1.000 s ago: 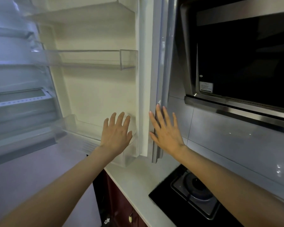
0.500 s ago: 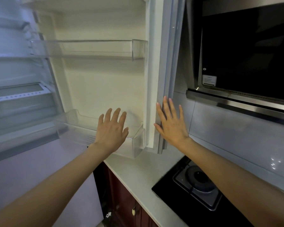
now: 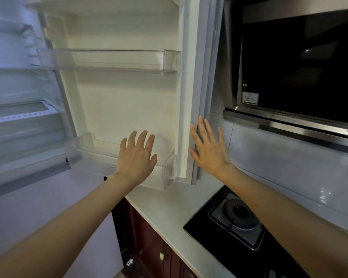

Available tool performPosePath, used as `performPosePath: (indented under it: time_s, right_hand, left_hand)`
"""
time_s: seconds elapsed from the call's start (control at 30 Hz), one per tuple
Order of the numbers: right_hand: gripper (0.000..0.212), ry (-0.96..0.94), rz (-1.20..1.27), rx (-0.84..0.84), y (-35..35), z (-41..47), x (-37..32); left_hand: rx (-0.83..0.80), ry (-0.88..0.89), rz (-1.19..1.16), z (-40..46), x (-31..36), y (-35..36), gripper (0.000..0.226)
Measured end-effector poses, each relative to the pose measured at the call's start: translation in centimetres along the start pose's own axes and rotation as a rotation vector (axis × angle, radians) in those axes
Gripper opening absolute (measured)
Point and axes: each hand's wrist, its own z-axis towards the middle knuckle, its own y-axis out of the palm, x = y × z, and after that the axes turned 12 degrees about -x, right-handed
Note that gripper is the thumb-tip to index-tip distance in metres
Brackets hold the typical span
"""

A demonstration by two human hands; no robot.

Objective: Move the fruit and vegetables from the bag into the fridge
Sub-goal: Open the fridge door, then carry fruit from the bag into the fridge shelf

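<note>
- My right hand: fingers straight, spread, at the outer edge of the open fridge door.
- My left hand: fingers straight, slightly apart, before the lower door bin.
- Fruit, vegetables, bag: not visible.
- Gas burner sits in the white counter.

A white countertop runs from the centre toward five o'clock. On it, at about four o'clock, lies a black gas hob with a round burner. A dark range hood fills two o'clock above a grey tiled wall. Dark red cabinet doors sit at six o'clock.
</note>
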Motion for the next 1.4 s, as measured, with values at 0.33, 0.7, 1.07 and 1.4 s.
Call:
performPosePath:
  time_s: [0.33,0.7,1.07,1.4]
  right_hand:
    - [0.062,0.116,0.164,-0.009,2.9,-6.0,0.2]
    - [0.05,0.391,0.174,-0.207,4.3,-25.0,2.9]
    - [0.035,0.805,0.121,-0.127,-2.4,-57.5,9.6]
    - [0.03,1.288,-0.019,-0.316,-9.5,-84.2,11.2]
  left_hand:
    - [0.073,0.164,-0.099,-1.7,2.3,3.3,0.056]
    - [0.026,0.489,-0.108,-10.6,12.4,7.0,0.049]
    - [-0.156,0.802,-0.259,-26.7,34.0,5.7,0.044]
    - [-0.237,1.275,-0.348,-42.8,55.8,1.4,0.041]
